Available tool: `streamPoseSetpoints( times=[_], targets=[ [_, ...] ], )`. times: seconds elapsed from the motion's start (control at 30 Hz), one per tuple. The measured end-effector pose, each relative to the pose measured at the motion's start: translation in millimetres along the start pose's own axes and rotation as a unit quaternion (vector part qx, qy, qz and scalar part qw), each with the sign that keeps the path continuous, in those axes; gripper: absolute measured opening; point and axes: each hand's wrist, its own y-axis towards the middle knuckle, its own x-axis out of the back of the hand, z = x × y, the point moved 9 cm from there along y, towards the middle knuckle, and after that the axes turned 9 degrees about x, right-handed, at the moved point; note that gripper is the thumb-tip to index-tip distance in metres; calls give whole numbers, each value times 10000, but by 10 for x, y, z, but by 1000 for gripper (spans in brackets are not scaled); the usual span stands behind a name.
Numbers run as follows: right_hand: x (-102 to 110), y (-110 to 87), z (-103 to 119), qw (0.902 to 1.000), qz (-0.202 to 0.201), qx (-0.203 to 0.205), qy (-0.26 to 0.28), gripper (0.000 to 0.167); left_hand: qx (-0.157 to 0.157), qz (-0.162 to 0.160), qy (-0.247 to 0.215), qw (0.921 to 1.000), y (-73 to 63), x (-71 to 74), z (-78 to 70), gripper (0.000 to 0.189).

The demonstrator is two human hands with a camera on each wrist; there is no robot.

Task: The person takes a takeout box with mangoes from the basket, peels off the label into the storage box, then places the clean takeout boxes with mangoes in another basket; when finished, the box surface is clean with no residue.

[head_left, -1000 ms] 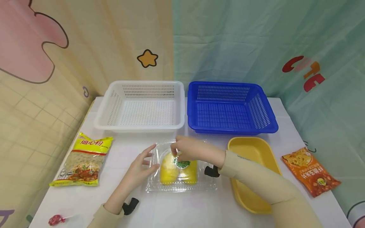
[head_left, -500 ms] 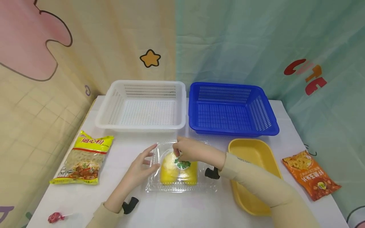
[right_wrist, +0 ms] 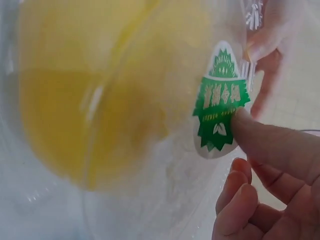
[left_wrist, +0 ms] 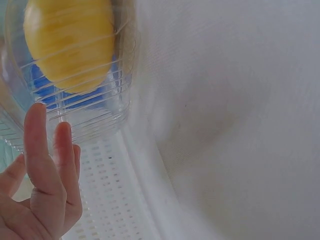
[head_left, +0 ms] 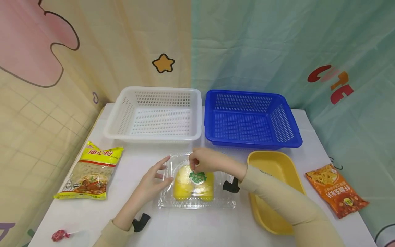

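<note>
A clear plastic clamshell box [head_left: 226,202] lies in the middle of the table with a yellow, rounded item [head_left: 182,188] inside, its exact kind unclear through the plastic. On the lid is a round green and white sticker [right_wrist: 220,105]. My right hand [head_left: 205,160] reaches over the lid with its thumb and index finger together at the sticker's edge; its other fingers are curled. At the box's left side my left hand [head_left: 152,181] has its fingers spread and relaxed, with fingertips [left_wrist: 36,112] against or very near the ribbed plastic wall.
A white basket [head_left: 152,139] and a blue basket [head_left: 253,142] stand at the back. To the right are a yellow tray [head_left: 257,212] and an orange snack bag [head_left: 336,190]. A pasta bag [head_left: 89,175] and a red-wrapped lollipop [head_left: 60,235] lie on the left.
My right hand has shifted slightly up and right, and more of the green sticker shows below it. My left hand stays at the box's side. The view has shifted a little.
</note>
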Motion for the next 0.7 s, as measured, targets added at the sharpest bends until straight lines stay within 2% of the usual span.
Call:
streamPoseSetpoints(
  times=[0.2, 0.37, 0.43, 0.57, 0.63, 0.7],
  targets=[
    [113, -77, -18, 9985, -6, 258, 488, 12, 9, -16, 11, 10000, -1, -1, 2, 74],
    [228, -314, -151, 9879, -207, 276, 1514, 8, -25, 2, 18, 10000, 4, -9, -7, 74],
    [266, -468, -262, 9807, -382, 124, 1912, 7, -31, 4, 30, 10000, 6, -11, -9, 75],
    [333, -892, -560, 9626, -880, -490, 2517, 12, -23, 10, 47, 10000, 10, -14, -2, 75],
    [342, -1151, -742, 9489, -1164, -840, 2812, 14, 2, 15, 58, 10000, 12, -16, 8, 75],
    [332, -1424, -926, 9305, -1458, -1119, 3169, 14, 29, 18, 69, 10000, 7, -12, 18, 75]
  ],
)
